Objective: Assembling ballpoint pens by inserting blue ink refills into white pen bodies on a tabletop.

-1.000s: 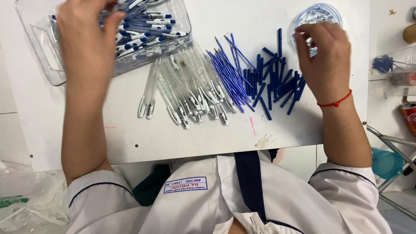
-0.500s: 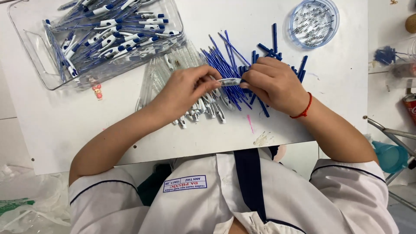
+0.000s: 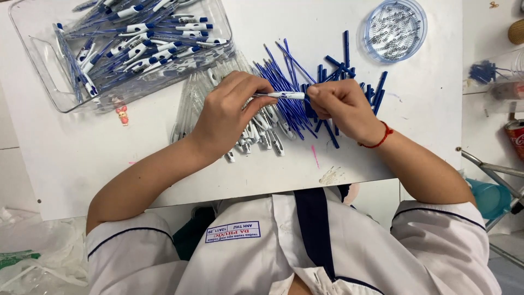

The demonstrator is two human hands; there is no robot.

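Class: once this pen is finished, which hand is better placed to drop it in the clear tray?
Probably the left hand: it grips the pen barrel, and the tray lies on its side. The right hand pinches only the end.

A left hand (image 3: 226, 112) covers part of a heap of clear pen barrels (image 3: 256, 128) on a white table (image 3: 82, 158), while a right hand (image 3: 341, 106) hides the far end of the white pen barrel (image 3: 284, 95) pinched between them, and the blue piece in its grip cannot be made out. The clear tray (image 3: 41, 82) of pens is cut off at the top edge. Contents of the round blue dish (image 3: 394, 28) are too small to tell. At right, a red can (image 3: 516, 139) is cropped.
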